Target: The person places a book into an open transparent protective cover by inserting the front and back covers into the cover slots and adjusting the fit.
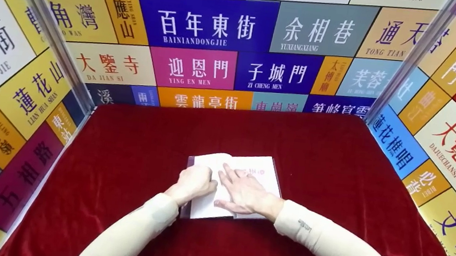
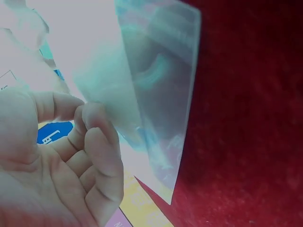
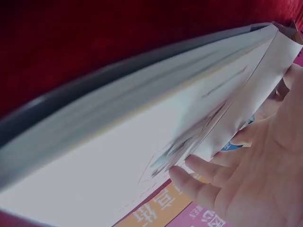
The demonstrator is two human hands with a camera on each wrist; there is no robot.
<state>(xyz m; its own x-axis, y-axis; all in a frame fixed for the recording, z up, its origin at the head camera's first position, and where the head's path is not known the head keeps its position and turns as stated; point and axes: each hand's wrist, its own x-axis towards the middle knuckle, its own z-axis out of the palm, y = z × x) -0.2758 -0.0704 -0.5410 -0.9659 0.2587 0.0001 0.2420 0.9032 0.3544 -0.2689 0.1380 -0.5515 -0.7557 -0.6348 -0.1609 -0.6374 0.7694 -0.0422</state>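
Note:
An open book with white pages and a dark cover lies on the red cloth. On its left page rests my left hand, fingers curled in, and the left wrist view shows thumb and index tips close together with no page visible between them. A glossy, see-through-looking dark cover flap sticks out beyond that page. My right hand lies with fingers spread over the fold and the right page, hiding part of it. Pink-red print shows on the right page. In the right wrist view, its fingers lie against the page near the fold.
Dark red velvet cloth covers the table around the book. Panels with colourful Chinese place names stand at the back and both sides, with clear corner posts between them.

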